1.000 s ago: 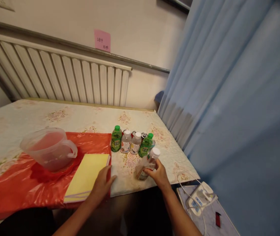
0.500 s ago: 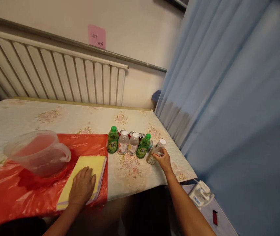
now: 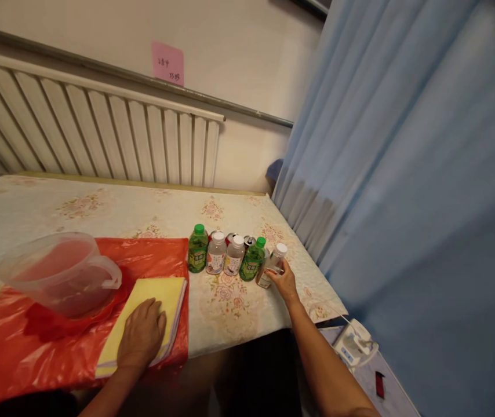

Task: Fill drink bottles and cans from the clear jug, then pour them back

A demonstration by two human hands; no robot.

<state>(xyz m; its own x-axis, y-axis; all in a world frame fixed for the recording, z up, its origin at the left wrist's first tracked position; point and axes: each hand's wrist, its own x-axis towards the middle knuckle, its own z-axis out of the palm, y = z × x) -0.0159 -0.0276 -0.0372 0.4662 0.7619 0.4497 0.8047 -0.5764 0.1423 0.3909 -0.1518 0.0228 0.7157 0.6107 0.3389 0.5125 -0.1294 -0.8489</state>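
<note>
Bottles (image 3: pixel 233 264), two green, three clear, one clasped by right hand (image 3: pixel 285 284), left hand (image 3: pixel 142 335) lying flat

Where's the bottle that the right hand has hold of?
In the head view, the white-capped bottle is right of centre, beside the rightmost green-capped bottle, held in the right hand.

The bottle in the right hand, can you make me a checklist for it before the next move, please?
1. Right hand gripping the white-capped bottle: ok.
2. White cap on top: ok; whether it is tight: cannot tell.
3. Bottle's base flat on the flowered cloth: cannot tell.
4. Nearest green-capped bottle standing up: ok.
5. Gap between those two bottles: cannot tell; they look very close.
6. Left hand away from the bottles, resting on the yellow-topped stack: ok.
</note>
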